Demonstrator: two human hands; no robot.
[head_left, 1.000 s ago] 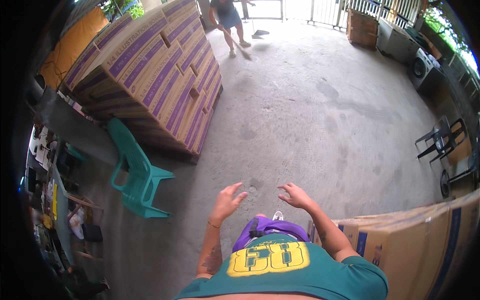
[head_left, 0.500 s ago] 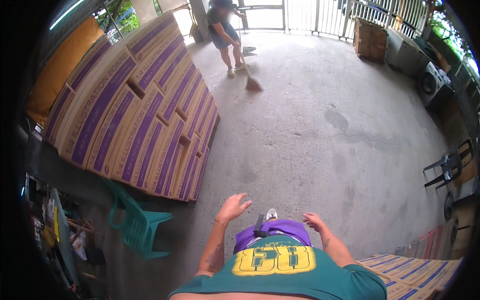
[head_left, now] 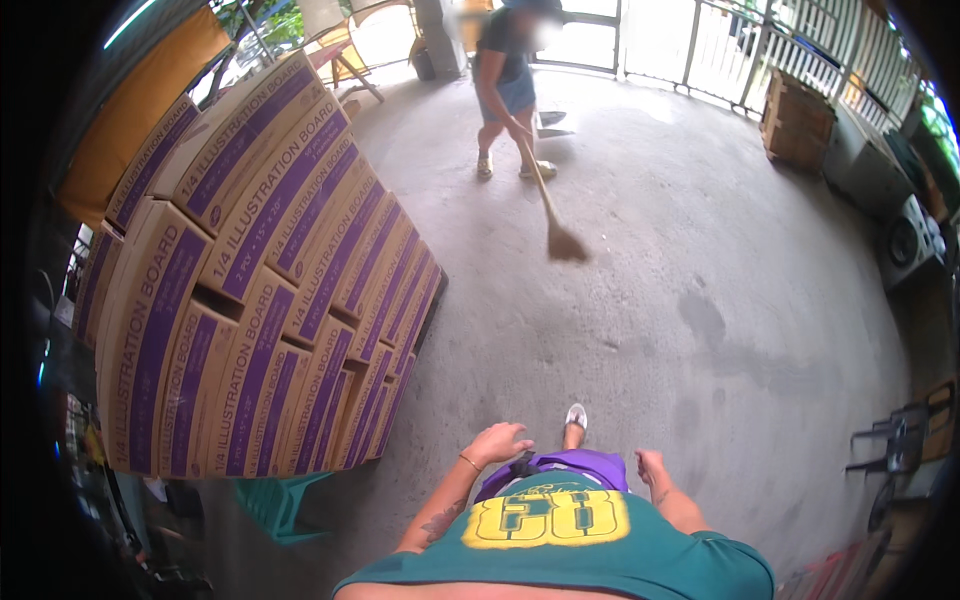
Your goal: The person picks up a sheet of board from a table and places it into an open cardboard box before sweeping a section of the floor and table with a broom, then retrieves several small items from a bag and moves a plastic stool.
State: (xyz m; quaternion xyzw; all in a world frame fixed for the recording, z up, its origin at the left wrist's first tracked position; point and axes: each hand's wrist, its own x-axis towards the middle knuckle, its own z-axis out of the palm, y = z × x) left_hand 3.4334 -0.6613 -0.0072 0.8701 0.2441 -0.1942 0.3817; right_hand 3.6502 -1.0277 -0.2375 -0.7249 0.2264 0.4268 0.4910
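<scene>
My left hand [head_left: 500,445] hangs in front of my waist on the left, fingers loosely stretched and holding nothing. A thin bracelet circles its wrist. On the other side of my purple shorts [head_left: 590,467], my right hand [head_left: 650,466] is loosely curled with nothing visible in it. Neither hand touches any object. Nearest on the left is a tall stack of brown cardboard boxes [head_left: 250,370] with purple bands. One of my feet, in a light shoe [head_left: 576,415], is forward on the concrete floor [head_left: 560,340].
Ahead, another person [head_left: 505,90] sweeps with a broom [head_left: 563,240]. A green plastic chair [head_left: 280,505] is partly hidden by the boxes. Along the right are a wooden crate [head_left: 797,120], a washing machine [head_left: 912,243] and a dark chair [head_left: 890,440]. A white railing [head_left: 735,55] closes the back.
I have moved forward; the box stack and sweeping person look closer. The broom has swung nearer. The green chair is now mostly hidden, and my right hand has dropped back toward my side.
</scene>
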